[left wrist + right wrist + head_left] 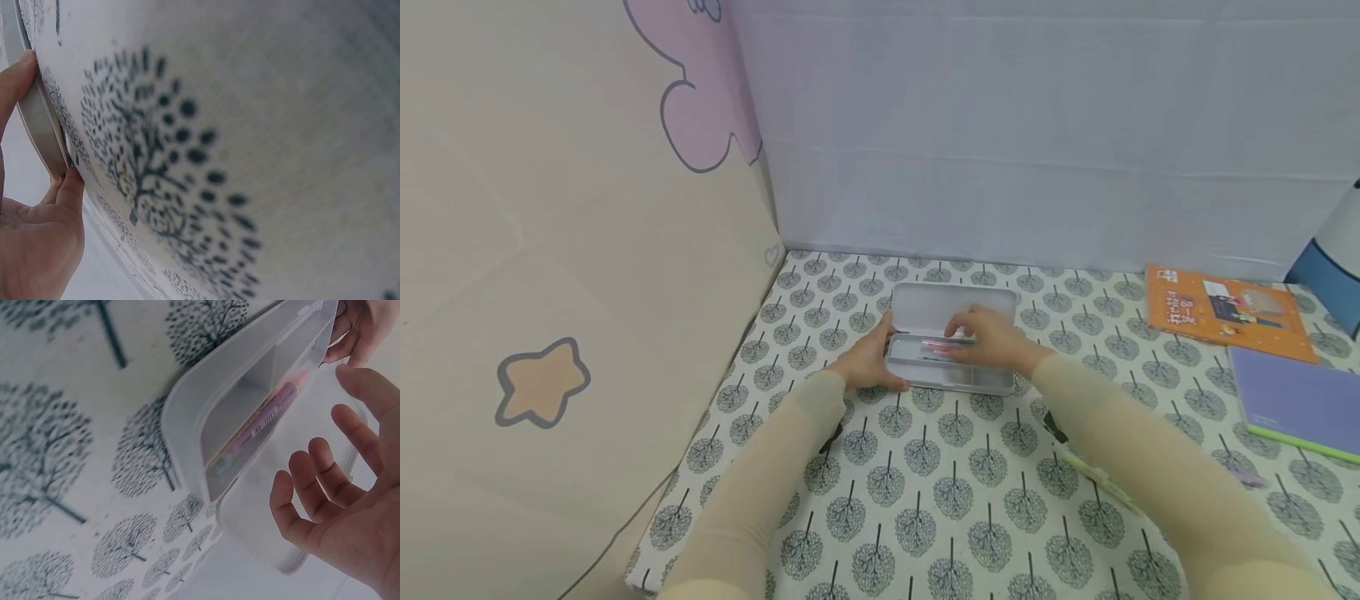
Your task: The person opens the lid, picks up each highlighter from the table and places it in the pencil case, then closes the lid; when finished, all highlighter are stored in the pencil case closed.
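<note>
A pale, translucent pencil case (931,374) lies on the tree-patterned cloth with its lid (925,307) folded back. Its left end is held by my left hand (867,358), thumb at the near corner and fingers toward the hinge side; the left wrist view shows thumb and fingers on the case's wall (42,128). Inside a long compartment rests a pinkish-purple marker (265,425) with a barcode and a pale green end. Over the case hovers my right hand (988,337), blurred in the head view. Its fingers are loosely bent and hold nothing in the right wrist view.
Near the right forearm lies a thin yellow-green stick-like item (1101,482). A small pinkish item (1251,479) is farther right. An orange book (1225,312) and a purple book or folder (1300,400) lie at the right. Walls stand behind and at left.
</note>
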`<state>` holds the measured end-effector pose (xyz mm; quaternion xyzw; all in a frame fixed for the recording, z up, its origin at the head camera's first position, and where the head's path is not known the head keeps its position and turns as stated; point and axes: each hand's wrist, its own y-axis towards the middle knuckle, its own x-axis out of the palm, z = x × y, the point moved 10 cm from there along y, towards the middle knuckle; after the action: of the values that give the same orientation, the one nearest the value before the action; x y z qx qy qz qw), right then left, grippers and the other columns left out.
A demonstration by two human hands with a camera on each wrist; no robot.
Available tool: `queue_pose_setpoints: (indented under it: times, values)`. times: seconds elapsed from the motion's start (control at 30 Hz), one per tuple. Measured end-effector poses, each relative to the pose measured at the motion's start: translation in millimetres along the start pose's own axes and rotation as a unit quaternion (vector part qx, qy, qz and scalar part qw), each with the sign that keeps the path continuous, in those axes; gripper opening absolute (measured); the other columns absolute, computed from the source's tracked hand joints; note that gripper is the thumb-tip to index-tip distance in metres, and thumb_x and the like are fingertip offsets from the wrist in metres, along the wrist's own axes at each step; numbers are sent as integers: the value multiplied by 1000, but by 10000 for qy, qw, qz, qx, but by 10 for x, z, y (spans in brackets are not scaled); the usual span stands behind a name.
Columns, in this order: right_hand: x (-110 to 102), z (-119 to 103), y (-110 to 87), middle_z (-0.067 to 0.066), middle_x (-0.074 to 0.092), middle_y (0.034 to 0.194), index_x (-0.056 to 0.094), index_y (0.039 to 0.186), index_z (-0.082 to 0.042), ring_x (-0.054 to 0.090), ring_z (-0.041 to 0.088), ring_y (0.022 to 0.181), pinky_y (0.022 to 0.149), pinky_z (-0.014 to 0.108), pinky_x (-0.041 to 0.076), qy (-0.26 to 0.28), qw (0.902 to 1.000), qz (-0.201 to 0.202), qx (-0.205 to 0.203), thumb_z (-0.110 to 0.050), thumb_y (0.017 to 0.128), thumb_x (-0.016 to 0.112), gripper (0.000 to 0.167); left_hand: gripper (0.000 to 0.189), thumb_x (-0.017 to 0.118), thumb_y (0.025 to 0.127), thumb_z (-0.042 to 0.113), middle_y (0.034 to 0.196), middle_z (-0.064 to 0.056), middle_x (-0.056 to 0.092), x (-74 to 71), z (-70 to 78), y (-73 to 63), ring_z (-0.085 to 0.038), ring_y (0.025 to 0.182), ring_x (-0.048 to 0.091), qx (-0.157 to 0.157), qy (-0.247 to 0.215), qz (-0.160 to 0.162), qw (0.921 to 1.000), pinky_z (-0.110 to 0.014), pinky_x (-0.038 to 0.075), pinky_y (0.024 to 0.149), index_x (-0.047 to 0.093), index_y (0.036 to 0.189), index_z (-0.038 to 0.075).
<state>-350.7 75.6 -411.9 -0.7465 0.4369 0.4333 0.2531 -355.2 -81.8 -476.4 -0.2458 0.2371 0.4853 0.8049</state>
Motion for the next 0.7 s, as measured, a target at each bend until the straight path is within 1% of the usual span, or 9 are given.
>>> queue_pose_setpoints:
  times: [0.27, 0.43, 0.53, 0.6, 0.7]
  values:
    - [-140, 201, -265, 14, 59, 104, 67, 110, -15, 58, 30, 94, 79, 44, 52, 17, 9999, 66, 127, -27, 75, 80, 39, 144, 93, 56, 21, 148, -7, 42, -1, -19, 9, -23, 134, 44, -11, 165, -12, 9999, -38, 29, 118, -11, 155, 13]
    - [-208, 285, -418, 17, 59, 105, 66, 112, -14, 57, 32, 93, 76, 41, 51, -8, 9998, 101, 143, -27, 75, 80, 42, 144, 94, 56, 21, 148, -6, 42, -1, -40, 30, -23, 134, 44, -11, 187, -10, 9998, -38, 30, 118, -11, 155, 14]
    - [-233, 329, -506, 18, 58, 105, 65, 114, -13, 56, 29, 87, 71, 37, 50, -27, 9999, 81, 151, -27, 76, 80, 43, 145, 94, 56, 22, 148, -6, 42, 0, -49, 42, -23, 135, 44, -3, 202, -14, 9998, -38, 29, 119, -11, 155, 14]
    - [-240, 369, -563, 17, 57, 106, 65, 115, -14, 55, 26, 84, 70, 34, 49, -12, 9997, 39, 243, -28, 76, 80, 44, 145, 94, 56, 23, 149, -6, 41, 2, -58, 49, -22, 135, 43, -4, 234, -27, 9997, -37, 28, 119, -11, 155, 14]
    - [-240, 417, -642, 18, 56, 106, 65, 116, -15, 54, 24, 82, 68, 31, 48, 1, 9995, -36, 304, -30, 76, 80, 45, 145, 94, 56, 25, 150, -6, 40, 7, -70, 57, -23, 136, 42, -11, 280, -47, 9996, -38, 27, 119, -12, 155, 14]
